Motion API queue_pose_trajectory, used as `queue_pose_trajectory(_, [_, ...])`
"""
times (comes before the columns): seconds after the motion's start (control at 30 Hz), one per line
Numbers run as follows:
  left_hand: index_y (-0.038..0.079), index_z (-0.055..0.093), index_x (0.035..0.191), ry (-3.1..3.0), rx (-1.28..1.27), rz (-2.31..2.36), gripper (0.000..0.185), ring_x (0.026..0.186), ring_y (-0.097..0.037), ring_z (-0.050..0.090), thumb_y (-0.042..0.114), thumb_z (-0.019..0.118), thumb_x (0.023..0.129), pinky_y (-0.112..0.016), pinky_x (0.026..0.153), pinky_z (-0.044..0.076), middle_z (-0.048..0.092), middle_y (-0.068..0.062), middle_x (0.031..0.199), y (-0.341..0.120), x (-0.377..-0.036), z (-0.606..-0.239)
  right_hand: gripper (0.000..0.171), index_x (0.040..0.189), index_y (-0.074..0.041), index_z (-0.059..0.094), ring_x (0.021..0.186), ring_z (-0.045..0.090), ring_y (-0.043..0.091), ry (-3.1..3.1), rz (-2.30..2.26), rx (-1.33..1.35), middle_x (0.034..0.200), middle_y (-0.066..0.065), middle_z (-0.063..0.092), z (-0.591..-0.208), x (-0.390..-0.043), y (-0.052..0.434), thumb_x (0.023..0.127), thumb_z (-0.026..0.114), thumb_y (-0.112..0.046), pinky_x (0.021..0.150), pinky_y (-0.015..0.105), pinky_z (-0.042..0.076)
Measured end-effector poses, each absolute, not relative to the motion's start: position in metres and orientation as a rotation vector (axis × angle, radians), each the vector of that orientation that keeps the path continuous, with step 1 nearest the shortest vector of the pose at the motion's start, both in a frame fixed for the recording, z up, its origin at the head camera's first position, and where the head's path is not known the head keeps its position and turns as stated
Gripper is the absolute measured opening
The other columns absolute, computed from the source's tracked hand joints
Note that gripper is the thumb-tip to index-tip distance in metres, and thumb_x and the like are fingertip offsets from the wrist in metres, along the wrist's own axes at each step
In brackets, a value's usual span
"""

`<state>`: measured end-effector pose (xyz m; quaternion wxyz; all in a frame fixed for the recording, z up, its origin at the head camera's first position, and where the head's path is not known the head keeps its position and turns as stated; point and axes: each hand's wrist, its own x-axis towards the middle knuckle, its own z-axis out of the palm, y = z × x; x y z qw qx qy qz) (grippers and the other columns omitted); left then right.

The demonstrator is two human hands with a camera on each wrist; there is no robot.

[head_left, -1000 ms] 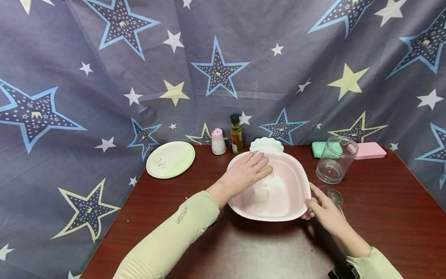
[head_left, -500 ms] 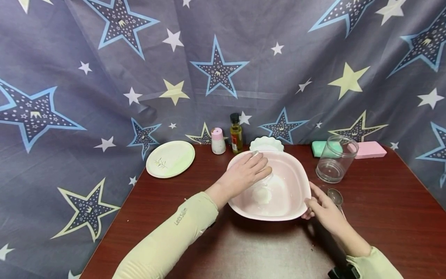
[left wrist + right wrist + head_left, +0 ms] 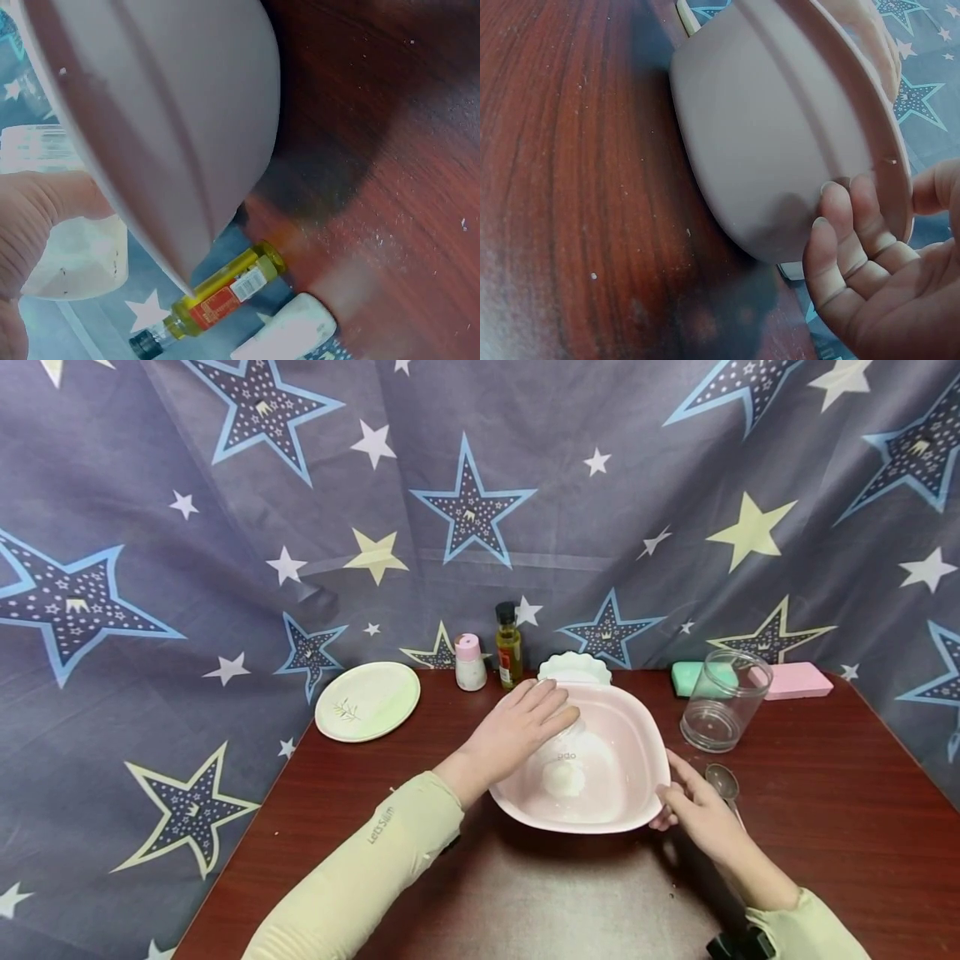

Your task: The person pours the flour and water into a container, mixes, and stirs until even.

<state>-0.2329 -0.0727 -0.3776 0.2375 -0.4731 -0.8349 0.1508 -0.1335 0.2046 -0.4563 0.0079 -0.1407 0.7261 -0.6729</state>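
A pale pink basin (image 3: 626,752) stands on the table with a small white heap (image 3: 562,778) on its floor. Over the basin's left side, my left hand (image 3: 521,727) grips a clear container (image 3: 82,262), mostly hidden beneath the fingers in the head view. The left wrist view shows the thumb against its whitish, see-through wall, beside the rim. My right hand (image 3: 701,810) holds the basin's right rim. In the right wrist view its fingers (image 3: 838,217) lie on the outer wall, with the thumb at the rim.
Behind the basin stand a shaker with a pink cap (image 3: 470,662), an oil bottle (image 3: 508,647) and a scalloped white dish (image 3: 574,668). An oval plate (image 3: 367,702) lies left. To the right are a clear jar (image 3: 716,710), a metal spoon (image 3: 722,782), green (image 3: 686,679) and pink blocks (image 3: 799,681).
My left hand has shifted slightly left and tilted a little, and faint lettering now shows near the white heap. The right hand and the basin stay in place.
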Motion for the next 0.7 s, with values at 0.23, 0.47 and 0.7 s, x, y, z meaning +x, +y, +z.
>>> queue_pose_trajectory(0.23, [0.012,0.049,0.138,-2.424,-1.205,-0.07,0.078,0.13,-0.028,0.038,0.009,0.081,0.066,-0.041,0.112,0.023,0.05,-0.008,0.134,-0.081,-0.24,-0.378,0.055,0.147,0.015,0.013,0.06,0.063,0.016,2.267,-2.101,-0.428,0.076,0.005,0.065,-0.456,-0.133,0.204,0.099,0.04,0.005,0.056,0.029,0.053])
queue_pose_trajectory(0.47, [0.014,0.05,0.139,-2.584,-0.966,-0.956,0.086,0.128,-0.019,0.042,0.015,0.089,0.061,-0.037,0.109,0.03,0.052,-0.003,0.137,-0.096,-0.247,-0.373,0.056,0.147,0.015,0.013,0.06,0.063,0.016,2.268,-2.093,-0.417,0.076,0.005,0.066,-0.456,-0.132,0.204,0.1,0.04,0.004,0.056,0.03,0.054])
queue_pose_trajectory(0.7, [0.022,0.048,0.142,-2.481,-0.566,-1.695,0.086,0.117,-0.02,0.051,0.011,0.089,0.067,-0.038,0.103,0.036,0.057,-0.004,0.129,-0.119,-0.253,-0.373,0.056,0.147,0.016,0.011,0.061,0.064,0.016,2.259,-2.093,-0.439,0.077,0.004,0.066,-0.456,-0.133,0.205,0.1,0.04,0.003,0.057,0.03,0.054])
